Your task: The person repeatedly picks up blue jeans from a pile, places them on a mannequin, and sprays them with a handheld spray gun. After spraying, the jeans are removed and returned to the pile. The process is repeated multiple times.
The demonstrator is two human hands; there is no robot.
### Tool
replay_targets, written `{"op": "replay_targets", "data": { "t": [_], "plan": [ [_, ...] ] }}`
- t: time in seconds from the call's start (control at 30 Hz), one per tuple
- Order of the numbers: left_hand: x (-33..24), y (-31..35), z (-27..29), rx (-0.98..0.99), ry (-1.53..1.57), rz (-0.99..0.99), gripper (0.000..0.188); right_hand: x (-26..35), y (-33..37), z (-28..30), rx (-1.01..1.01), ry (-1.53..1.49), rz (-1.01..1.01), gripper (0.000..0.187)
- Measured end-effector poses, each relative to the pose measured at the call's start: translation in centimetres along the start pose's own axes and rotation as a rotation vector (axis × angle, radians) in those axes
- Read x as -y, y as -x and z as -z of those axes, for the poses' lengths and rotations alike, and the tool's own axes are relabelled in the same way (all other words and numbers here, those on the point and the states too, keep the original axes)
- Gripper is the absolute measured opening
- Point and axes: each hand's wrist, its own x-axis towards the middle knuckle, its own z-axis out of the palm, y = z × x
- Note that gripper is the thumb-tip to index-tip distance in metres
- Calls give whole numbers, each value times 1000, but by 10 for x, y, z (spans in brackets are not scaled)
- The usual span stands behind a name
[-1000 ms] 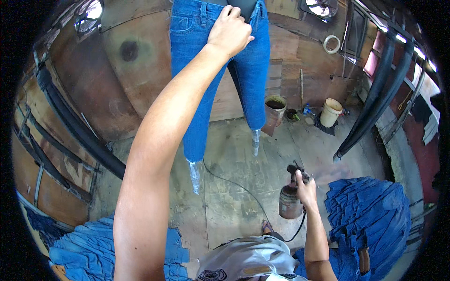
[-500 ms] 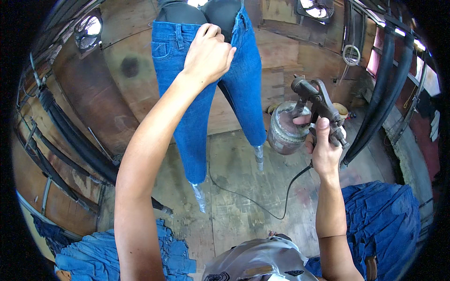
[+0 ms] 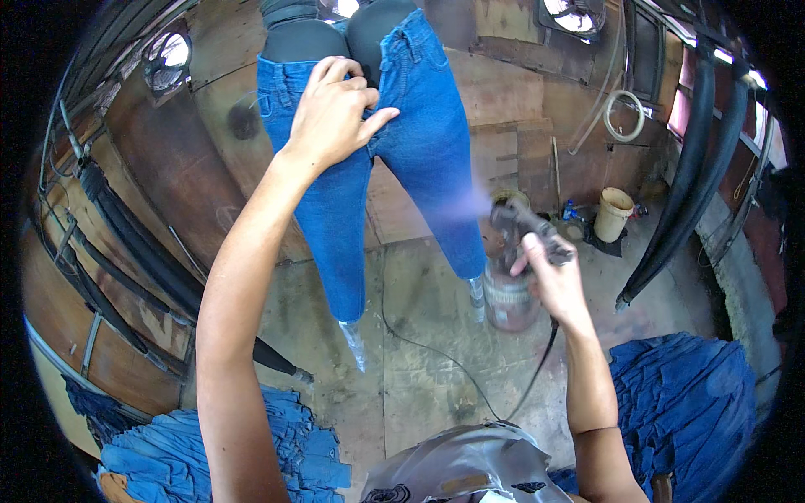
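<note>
**Stained wall panels [image 3: 159,159] behind blue jeans [image 3: 428,159] and a spray gun [image 3: 524,225]**

Around me the patched boards bend down to a scuffed floor [image 3: 419,377], with one fan [image 3: 166,60] high on the left and another [image 3: 574,15] high on the right. Straight ahead the jeans hang on a black form [image 3: 306,42], their front open at the waist, shiny wrapped leg ends [image 3: 350,344] showing below the hems.

My left fingers [image 3: 335,70] are bent at that open front, thumb held out toward the right; their tips are hidden, so I can't tell whether they pinch any cloth. My right fingers [image 3: 533,249] are closed round the spray gun's handle, its nozzle toward the lower leg on the right. Between nozzle and denim hangs a faint purplish mist [image 3: 470,201]. Under the gun sits a blurred jar [image 3: 510,302], and a dark hose [image 3: 543,365] drops from the handle.

Heaped denim lies low on both sides, a paler pile [image 3: 193,453] at left and a deeper blue one [image 3: 683,402] at right. Beyond the gun stands a cream bucket [image 3: 614,214].
</note>
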Motion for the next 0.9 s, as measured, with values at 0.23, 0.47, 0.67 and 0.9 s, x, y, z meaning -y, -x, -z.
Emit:
{"op": "replay_targets", "data": {
  "t": [0.23, 0.47, 0.67, 0.9],
  "plan": [
    [-1, 1, 0, 45, -14, 43, 37, 28, -4, 23, -103, -100, 132, 55],
    [-12, -4, -3, 39, -88, 101, 36, -58, 28, 2, 109, 258, -329, 37],
    [-23, -30, -10, 78, -197, 78, 32, -43, 40, -25, 186, 236, -369, 41],
    [33, -24, 19, -572, 126, 504, 54, 57, 31, -34, 68, -272, 142, 58]
  ]
}}
